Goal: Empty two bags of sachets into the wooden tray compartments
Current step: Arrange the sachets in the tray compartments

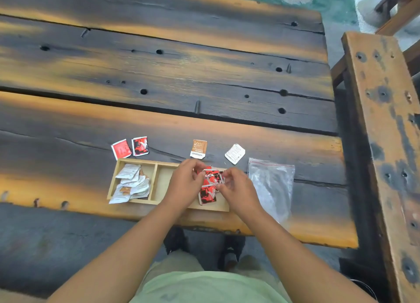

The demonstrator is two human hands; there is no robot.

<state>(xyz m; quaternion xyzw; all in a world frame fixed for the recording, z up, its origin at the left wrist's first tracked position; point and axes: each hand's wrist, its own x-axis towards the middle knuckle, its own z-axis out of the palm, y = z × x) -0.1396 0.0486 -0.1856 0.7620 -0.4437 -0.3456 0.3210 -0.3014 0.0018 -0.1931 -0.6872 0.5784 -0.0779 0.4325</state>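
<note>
While you work over the wooden tray (114,177), both hands are closed around one cluster of red sachets (210,184) above the tray's right-hand compartment. Your left hand (185,184) pinches the cluster from its left edge with curled fingers; your right hand (238,189) meets it from the right, fingertips folded onto the same packets. Each grip is nearly closed, with sachets between the fingers. Whether a clear bag is also wrapped around those packets cannot be told.

What the coming move probably turns on: the sachets sit between your two hands and directly over the tray's right compartment, so the release should go straight down, not sideways. Neither hand is clearly nearer; they share the load evenly.

Within the tray, the left compartment holds a heap of pale sachets (133,184), and the middle one looks bare. Just right of the tray an empty clear bag (271,184) lies flat on the counter (204,80). Beyond the tray's far edge lie four loose packets: two red packets (130,147) near its left end, an orange sachet (198,148) near its middle and a white sachet (235,153) toward its right. These strays likely still need sorting.
</note>
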